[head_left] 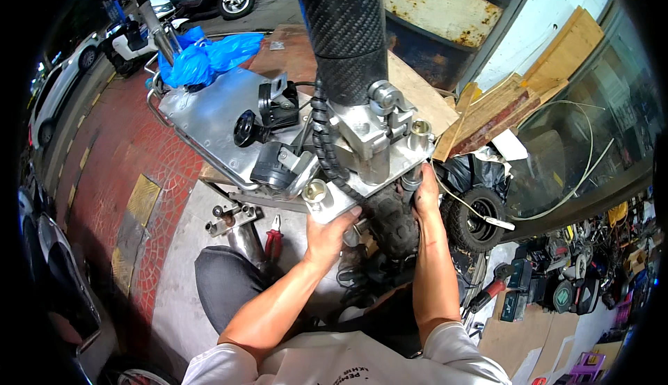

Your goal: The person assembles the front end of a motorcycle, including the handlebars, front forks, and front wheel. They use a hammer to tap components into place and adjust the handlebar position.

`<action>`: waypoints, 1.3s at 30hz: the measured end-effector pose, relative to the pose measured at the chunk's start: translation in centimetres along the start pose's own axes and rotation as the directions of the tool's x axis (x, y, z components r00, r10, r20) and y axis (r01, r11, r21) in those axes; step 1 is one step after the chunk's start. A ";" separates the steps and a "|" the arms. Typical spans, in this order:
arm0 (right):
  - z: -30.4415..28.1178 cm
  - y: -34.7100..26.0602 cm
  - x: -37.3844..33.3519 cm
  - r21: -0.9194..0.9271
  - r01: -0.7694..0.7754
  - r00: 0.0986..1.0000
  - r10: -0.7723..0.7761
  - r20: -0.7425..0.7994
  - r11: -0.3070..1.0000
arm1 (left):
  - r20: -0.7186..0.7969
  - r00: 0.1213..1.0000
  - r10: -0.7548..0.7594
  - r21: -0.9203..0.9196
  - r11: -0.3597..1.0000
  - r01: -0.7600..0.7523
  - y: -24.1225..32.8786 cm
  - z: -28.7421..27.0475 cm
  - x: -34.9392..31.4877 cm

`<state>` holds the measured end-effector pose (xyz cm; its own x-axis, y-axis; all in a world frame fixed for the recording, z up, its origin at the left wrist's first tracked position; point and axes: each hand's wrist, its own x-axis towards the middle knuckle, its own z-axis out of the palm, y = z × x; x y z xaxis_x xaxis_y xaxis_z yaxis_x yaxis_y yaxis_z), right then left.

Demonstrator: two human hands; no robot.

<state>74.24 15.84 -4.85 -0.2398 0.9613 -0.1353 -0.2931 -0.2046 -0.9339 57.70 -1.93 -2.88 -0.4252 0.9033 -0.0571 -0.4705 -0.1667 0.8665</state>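
Note:
A scooter's front end stands before me, with a thick black carbon-fibre column (351, 44) rising from a silver metal fork plate (339, 209). My left hand (329, 237) is closed under the plate's left corner, the thumb against its edge. Beneath the right corner, my right hand (426, 196) wraps round the fork tube; its fingertips are partly hidden. Between my forearms sits a knobbly black tyre (394, 225). Left of the column are two black lamps, one above (278, 103) and one below (273, 166), and a spiral-wrapped cable (321, 127).
Red-handled pliers (273, 244) and a metal fork part (243, 235) lie on the floor at left. A silver deck (209, 110) carries a blue plastic bag (198, 58). To the right are a small wheel (478, 219), wooden boards (501, 107) and scattered tools (515, 291).

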 end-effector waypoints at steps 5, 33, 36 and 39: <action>-1.1 -1.9 -1.6 0.106 0.080 0.942 -0.110 0.317 0.991 | -0.052 0.997 0.062 -0.046 0.997 -0.065 -1.4 -0.8 1.0; 2.3 -4.3 0.8 -0.516 0.459 0.881 -0.294 0.372 0.724 | -0.130 0.983 0.132 -0.019 0.991 -0.136 -0.5 1.2 0.0; 2.3 -4.5 0.4 -0.544 0.418 0.905 -0.283 0.316 0.728 | -0.162 0.982 0.102 0.027 0.995 -0.098 0.1 1.2 0.2; 2.4 -4.3 0.2 -0.535 0.405 0.913 -0.305 0.270 0.742 | -0.126 0.987 0.094 0.232 0.971 -0.063 1.3 1.1 -0.3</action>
<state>73.28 16.47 -0.04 -0.3796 0.8907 0.2502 0.1801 0.3364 -0.9243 58.09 -2.01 -1.21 -0.5620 0.8263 -0.0373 -0.2501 -0.1268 0.9599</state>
